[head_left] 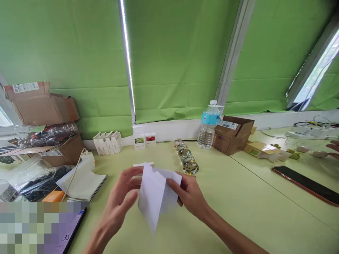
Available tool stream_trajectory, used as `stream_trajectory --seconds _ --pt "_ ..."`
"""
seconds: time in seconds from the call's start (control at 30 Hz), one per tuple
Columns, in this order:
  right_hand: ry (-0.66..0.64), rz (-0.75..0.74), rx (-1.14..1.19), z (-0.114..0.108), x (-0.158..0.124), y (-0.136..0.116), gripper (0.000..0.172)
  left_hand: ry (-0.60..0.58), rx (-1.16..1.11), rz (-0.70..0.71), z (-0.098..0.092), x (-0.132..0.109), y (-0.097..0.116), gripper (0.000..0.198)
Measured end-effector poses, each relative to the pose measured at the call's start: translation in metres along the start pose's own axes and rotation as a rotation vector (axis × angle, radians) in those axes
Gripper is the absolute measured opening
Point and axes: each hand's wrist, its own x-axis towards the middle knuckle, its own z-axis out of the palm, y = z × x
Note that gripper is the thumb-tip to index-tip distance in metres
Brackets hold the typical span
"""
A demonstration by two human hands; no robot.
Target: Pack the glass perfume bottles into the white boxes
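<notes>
A folded sheet of white paper [155,192] is held up over the table, its crease running down the middle and its lower corner blurred. My right hand [189,194] pinches the paper's right edge, thumb in front and fingers behind. Just left of the paper is my left hand [123,194], its thumb and fingers apart. Its fingertips reach the paper's left edge; whether they touch it I cannot tell. Behind the paper, a small white object [143,164] lies partly hidden on the table. Beyond my hands runs a row of shiny gold-and-clear round pieces [186,157].
At the back stand white cartons [108,143], two picture cards [140,141], a water bottle [207,128] and a brown box [231,135]. Stacked boxes and loose papers [87,178] are left. A dark phone [307,183] lies right, near another person's hand [334,148].
</notes>
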Motion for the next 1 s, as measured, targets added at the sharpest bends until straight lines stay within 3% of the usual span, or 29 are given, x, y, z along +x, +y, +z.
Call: stream_trajectory --seconds 0.1,0.27,0.5,0.77,0.9,1.0 --pt "-0.066 -0.011 -0.015 0.001 0.001 0.003 0.037 -0.142 0.047 -0.179 0.001 0.004 0.0 0.059" --pt "-0.169 -0.009 0.029 0.0 0.002 0.003 0.04 -0.299 0.035 -0.293 0.0 0.007 -0.008 0.047" --pt "-0.189 -0.038 0.055 -0.002 0.002 -0.002 0.046 -0.309 -0.048 -0.326 -0.003 0.007 -0.024 0.049" --pt "-0.294 -0.034 -0.223 0.002 0.002 0.005 0.027 -0.343 0.082 -0.38 -0.004 0.006 -0.026 0.04" --pt "-0.353 -0.006 -0.251 0.003 -0.002 0.002 0.035 -0.395 0.191 -0.397 -0.009 0.004 -0.021 0.036" --pt "-0.34 -0.034 -0.278 0.003 -0.003 0.0 0.049 -0.389 0.215 -0.324 -0.018 0.004 -0.02 0.039"
